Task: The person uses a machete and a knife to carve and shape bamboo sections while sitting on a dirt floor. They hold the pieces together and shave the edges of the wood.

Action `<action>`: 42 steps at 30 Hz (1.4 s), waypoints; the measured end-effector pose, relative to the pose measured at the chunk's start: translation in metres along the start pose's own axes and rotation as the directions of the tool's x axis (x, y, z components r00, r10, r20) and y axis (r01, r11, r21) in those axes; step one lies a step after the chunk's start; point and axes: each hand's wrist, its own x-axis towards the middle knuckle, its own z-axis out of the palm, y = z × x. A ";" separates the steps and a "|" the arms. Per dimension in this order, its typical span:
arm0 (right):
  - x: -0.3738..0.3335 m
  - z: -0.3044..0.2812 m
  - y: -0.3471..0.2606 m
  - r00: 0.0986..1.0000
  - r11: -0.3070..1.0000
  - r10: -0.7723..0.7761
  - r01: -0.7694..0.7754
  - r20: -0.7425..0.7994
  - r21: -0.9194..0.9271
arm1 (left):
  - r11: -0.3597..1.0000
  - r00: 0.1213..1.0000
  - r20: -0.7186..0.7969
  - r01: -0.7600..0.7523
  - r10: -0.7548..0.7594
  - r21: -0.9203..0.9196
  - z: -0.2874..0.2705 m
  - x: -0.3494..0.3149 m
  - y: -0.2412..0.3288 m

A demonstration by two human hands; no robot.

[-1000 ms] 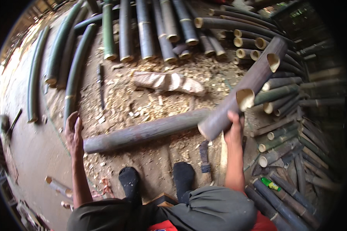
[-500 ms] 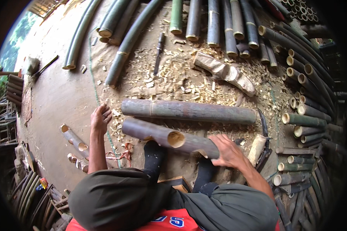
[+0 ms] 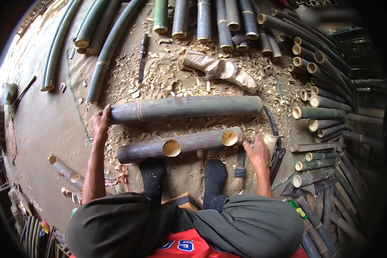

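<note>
Two bamboo tubes lie crosswise in front of the person. Farther one: a thick, unpierced grey-green bamboo tube (image 3: 189,109). Nearer one: a purple-brown bamboo tube (image 3: 195,142) with two oval openings in its side, just before the toes of two dark socks (image 3: 215,176).

Left hand (image 3: 100,124): at the left end of the grey-green tube, fingers bent closed over that end and gripping it. Right hand (image 3: 257,154): just beside the right end of the pierced tube, fingers loosely curled and part open, nothing seen in them; contact with the tube cannot be told.

Near the right hand, one tool with a pale wooden handle and dark wrapping (image 3: 239,173). Beyond the tubes, among pale wood chips (image 3: 172,92): one notched, pale wooden block (image 3: 221,71) and one long, dark, narrow tool (image 3: 142,58).

Left side of the floor (image 3: 34,133): one short grey bamboo piece (image 3: 63,170), two openings visible. At the far edge, a row of bamboo poles (image 3: 204,21), one bright green, overlapping too much for a sure count.
</note>
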 end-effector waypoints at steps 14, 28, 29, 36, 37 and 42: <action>-0.029 0.113 0.099 0.971 0.920 0.218 -0.238 0.097 0.310 | 0.992 0.992 0.122 0.019 -0.034 0.124 0.021 0.059 0.021; -0.001 0.100 0.020 0.973 0.615 0.126 0.079 -0.196 0.784 | 0.984 0.995 0.037 0.081 -0.087 0.157 0.009 0.058 0.016; 0.002 0.098 0.018 0.971 0.605 0.082 0.130 -0.224 0.786 | 0.986 0.996 0.039 0.070 -0.077 0.148 0.010 0.054 0.020; 0.015 0.086 0.001 0.963 0.625 0.093 0.141 -0.252 0.768 | 0.990 0.995 0.057 0.075 -0.082 0.118 0.007 0.054 0.012; 0.017 0.085 -0.005 0.963 0.623 0.095 0.140 -0.252 0.770 | 0.991 0.996 0.049 0.074 -0.080 0.115 0.000 0.049 0.013; 0.021 0.087 -0.011 0.938 0.598 0.137 0.177 -0.318 0.781 | 0.992 0.979 0.204 0.033 -0.008 -0.122 -0.014 0.012 0.005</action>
